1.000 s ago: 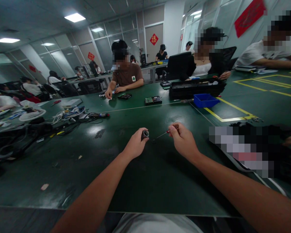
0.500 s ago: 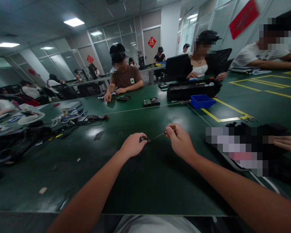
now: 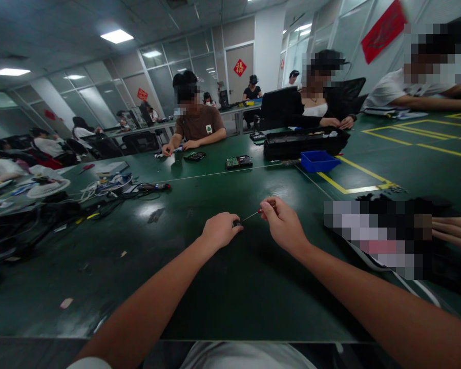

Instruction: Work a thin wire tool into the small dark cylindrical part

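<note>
Between its thumb and fingers, my left hand (image 3: pixel 219 229) pinches a small black part (image 3: pixel 237 223), mostly hidden by the fingers; I cannot make out its kind. My right hand (image 3: pixel 279 220) is closed round the handle of a screwdriver (image 3: pixel 252 215). Its thin metal shaft points left and down, with the tip at or very near the black part. Whether the tip touches it, I cannot tell. Both hands are just over the green table (image 3: pixel 230 292).
A blue bin (image 3: pixel 319 161) stands beyond my right hand, beside a long black casing (image 3: pixel 305 144). A circuit-board device (image 3: pixel 238 162) lies ahead. Cables (image 3: pixel 42 218) clutter the left. At right are a blurred-out item (image 3: pixel 363 233) and another person's hand (image 3: pixel 455 230).
My left hand has moved right with the small black part, closer to the screwdriver tip. My right hand has hardly moved. Across the table, a co-worker's hands have come together.
</note>
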